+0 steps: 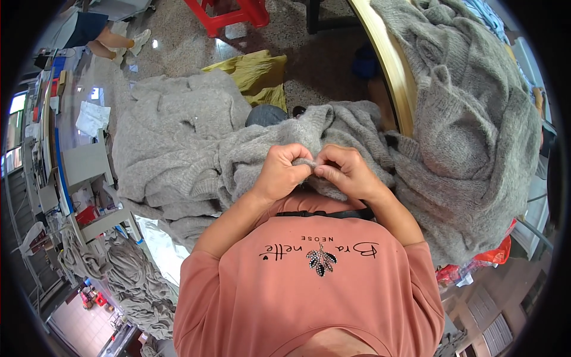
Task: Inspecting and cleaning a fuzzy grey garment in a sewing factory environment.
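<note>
A grey fuzzy knitted garment (256, 149) lies bunched across my lap. My left hand (283, 172) pinches a small fold of it between thumb and bent fingers. Close beside it, my right hand (347, 171) grips the same bit of knit, with the two thumbs almost meeting. The rest of the garment drapes away in loose folds in front of both hands. Whether a needle or thread is between the fingertips, I cannot make out.
More grey knitwear (470, 131) is heaped on the right, over a table with a pale wooden edge (389, 59). Further grey knits (172, 113) spread at the left. Ahead are a yellow cloth (259, 74) and a red stool (229, 15). At far upper left, a person's legs (110, 43) show.
</note>
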The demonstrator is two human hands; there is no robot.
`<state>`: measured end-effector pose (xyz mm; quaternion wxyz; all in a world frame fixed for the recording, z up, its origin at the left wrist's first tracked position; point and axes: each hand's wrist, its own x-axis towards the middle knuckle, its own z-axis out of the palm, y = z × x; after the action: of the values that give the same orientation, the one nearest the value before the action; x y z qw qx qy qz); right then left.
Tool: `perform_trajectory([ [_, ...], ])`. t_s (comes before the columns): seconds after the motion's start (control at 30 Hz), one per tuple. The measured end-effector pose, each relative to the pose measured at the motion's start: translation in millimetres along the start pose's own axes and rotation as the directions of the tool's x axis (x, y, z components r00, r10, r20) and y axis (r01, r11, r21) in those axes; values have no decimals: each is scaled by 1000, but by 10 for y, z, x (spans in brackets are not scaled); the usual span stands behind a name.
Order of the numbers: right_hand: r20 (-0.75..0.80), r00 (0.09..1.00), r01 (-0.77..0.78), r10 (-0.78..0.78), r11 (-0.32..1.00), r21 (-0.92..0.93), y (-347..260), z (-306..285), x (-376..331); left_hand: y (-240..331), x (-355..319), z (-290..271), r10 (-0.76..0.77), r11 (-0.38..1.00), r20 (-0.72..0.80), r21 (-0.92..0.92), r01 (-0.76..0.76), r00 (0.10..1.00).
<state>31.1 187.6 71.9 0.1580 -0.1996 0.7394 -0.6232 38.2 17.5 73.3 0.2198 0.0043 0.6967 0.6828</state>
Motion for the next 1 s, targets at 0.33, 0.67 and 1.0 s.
perform_trajectory([
  [0.33,22,999,35,-31,974,-222,-2,30,-4,68,-15,-32,-36,999,13,31,36,999],
  [0.67,-71,995,-66,71,996,65,-25,46,-30,43,-56,34,6,993,-52,121,0,999],
  [1.0,-243,967,55,-69,996,-63,155,129,-32,-77,-74,85,-80,996,62,-23,82,995],
])
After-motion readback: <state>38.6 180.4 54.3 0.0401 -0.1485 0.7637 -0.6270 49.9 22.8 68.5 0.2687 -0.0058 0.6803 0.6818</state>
